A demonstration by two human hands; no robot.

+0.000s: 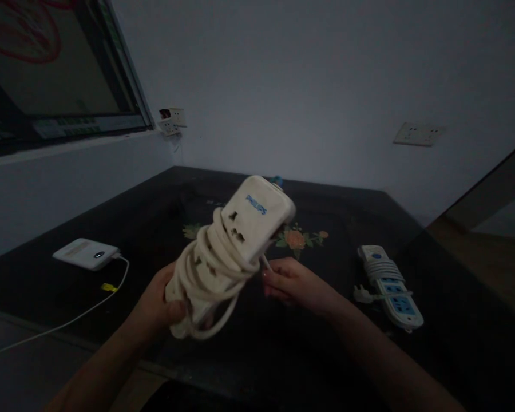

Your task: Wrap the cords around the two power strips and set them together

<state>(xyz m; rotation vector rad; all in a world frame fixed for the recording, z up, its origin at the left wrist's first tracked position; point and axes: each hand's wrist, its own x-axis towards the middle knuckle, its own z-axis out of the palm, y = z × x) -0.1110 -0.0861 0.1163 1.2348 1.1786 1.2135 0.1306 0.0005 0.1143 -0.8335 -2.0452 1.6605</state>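
Observation:
A white power strip (257, 220) with blue lettering is held up tilted over the dark table, its far end raised. Several turns of its white cord (214, 257) are wrapped around the body. My left hand (161, 303) grips the near end of the strip, thumb on top. On the strip's right side, my right hand (289, 280) is closed, with a piece of the cord pinched between thumb and fingers. The cord's plug cannot be made out.
To the right on the black table (326, 355) lies a second power strip (392, 289), its cord wound around it. A white power bank (86, 253) with a cable sits at the left. Wall sockets (418, 134) are behind, and a window (60, 68) is at upper left.

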